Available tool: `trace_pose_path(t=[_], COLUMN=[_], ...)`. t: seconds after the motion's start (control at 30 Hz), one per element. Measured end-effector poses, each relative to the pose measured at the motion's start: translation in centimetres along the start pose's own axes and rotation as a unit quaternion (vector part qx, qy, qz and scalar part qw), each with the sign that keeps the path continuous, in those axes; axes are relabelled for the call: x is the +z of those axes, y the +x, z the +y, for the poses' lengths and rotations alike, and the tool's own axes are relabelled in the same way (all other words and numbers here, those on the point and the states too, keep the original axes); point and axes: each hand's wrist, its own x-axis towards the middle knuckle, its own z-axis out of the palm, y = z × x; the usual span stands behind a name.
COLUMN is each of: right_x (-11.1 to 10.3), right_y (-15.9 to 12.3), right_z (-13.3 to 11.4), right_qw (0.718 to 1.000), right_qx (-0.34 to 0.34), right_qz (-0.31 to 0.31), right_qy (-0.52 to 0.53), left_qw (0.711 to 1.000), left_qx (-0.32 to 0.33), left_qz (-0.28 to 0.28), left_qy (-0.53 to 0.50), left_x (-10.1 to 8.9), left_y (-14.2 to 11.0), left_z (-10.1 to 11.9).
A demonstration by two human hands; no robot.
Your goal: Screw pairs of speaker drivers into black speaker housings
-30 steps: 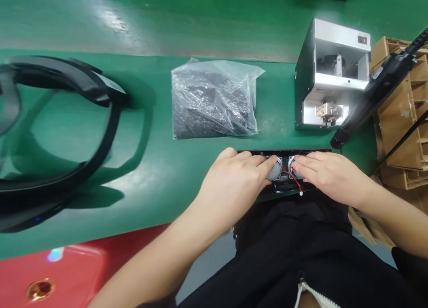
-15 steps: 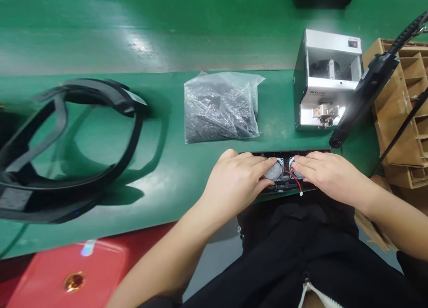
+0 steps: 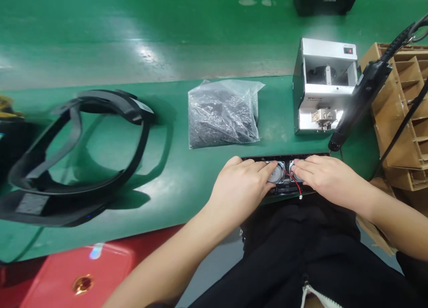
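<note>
A long black housing [image 3: 282, 158] lies at the front edge of the green table, with two round silver speakers in it. My left hand [image 3: 239, 183] has its thumb and fingers around the left speaker [image 3: 275, 174]. The fingers of my right hand [image 3: 329, 178] are on the right speaker [image 3: 296, 178] and cover much of it; its thumb is hidden. Between the speakers a red and black wire [image 3: 295, 181] runs toward me and ends in a small white plug [image 3: 300, 197].
Behind the housing are a plastic bag of small dark parts [image 3: 224, 116], a silver screw feeder [image 3: 326, 87] and a hanging black electric screwdriver [image 3: 363, 103]. A black headband device [image 3: 80, 192] sits at left, cardboard dividers [image 3: 397, 107] at right, a red stool [image 3: 83, 263] below.
The view has shifted slightly, so the table things appear a little lower and some farther right. Both hands stay on the speakers with almost the same grip.
</note>
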Motion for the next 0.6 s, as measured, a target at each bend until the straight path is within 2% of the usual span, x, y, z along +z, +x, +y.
trace_pose_path(t=[0.37,0.6], right_x=[0.1,0.0], right_y=[0.5,0.7], right_z=[0.5,0.4], right_qw=[1.0,1.0], right_qx=[0.006,0.008], right_qz=[-0.019,-0.016], right_qy=[0.019,0.022], left_qw=[0.997,0.997], left_qx=[-0.01,-0.007], left_qz=[-0.072,-0.069], left_qy=[0.018,0.031], left_x=[-1.1,-0.8], left_y=[1.0,0.7], left_z=[0.2,0.0])
